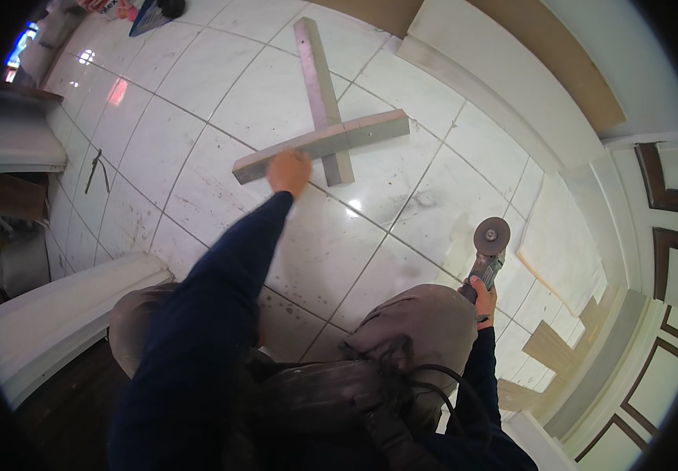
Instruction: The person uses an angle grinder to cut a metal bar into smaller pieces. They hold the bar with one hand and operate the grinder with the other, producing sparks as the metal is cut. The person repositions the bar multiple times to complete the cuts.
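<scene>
The camera sits on the person's head and looks down, a bit forward, at the shiny white square-tiled floor [355, 263]. The knees in dusty grey-brown cloth trousers [417, 318] are near it; the bare left hand [289, 171] and bare right hand [483, 302] are farther off. Its wide, round view bends straight edges.

Crossed bars mid-floor [284, 235], ahead of person: upper bar [378, 129] runs approx. L–R on top of lower bar [315, 71], whose longer part extends away, short end nr person. L grip [289, 173] at upper bar's L half, contact unclear. R grip [482, 302] holds angle grinder [490, 267], R of bars, just beside R knee [425, 314], disc [486, 229] fwd. Strip [93, 171] on floor, well L of bars.
</scene>
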Motion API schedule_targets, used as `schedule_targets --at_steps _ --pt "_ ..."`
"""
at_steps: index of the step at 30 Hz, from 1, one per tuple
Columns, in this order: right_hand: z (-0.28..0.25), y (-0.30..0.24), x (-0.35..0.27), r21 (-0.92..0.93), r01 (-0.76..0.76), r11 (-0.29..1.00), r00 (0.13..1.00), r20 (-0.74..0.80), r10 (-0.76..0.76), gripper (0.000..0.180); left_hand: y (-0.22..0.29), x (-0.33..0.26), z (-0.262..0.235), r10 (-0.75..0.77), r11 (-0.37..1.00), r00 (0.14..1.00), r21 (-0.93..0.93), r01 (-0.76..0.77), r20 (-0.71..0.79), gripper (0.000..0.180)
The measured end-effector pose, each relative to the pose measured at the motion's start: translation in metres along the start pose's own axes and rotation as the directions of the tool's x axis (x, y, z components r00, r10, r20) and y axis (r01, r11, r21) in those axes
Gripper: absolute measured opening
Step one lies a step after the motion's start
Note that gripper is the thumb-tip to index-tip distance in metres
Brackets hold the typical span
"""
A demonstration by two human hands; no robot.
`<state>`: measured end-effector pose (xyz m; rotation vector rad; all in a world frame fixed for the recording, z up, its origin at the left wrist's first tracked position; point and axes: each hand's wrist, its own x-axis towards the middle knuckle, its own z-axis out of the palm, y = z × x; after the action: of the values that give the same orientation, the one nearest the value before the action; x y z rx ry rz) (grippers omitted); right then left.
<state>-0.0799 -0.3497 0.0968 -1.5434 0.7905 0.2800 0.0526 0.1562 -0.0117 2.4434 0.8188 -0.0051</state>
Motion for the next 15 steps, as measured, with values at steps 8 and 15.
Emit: schedule_targets --at_steps 8,15 --pt "0.001 -0.006 0.007 0.014 -0.032 0.999 0.999 0.012 0.032 0.039 0.013 -0.044 0.081 -0.165 -0.482 0.424 -0.447 0.753 0.891 0.020" --pt "-0.011 -0.011 0.004 0.019 -0.042 0.999 0.999 -0.016 0.042 0.038 0.025 -0.071 0.099 -0.148 -0.445 0.454 -0.469 0.763 0.879 0.018"
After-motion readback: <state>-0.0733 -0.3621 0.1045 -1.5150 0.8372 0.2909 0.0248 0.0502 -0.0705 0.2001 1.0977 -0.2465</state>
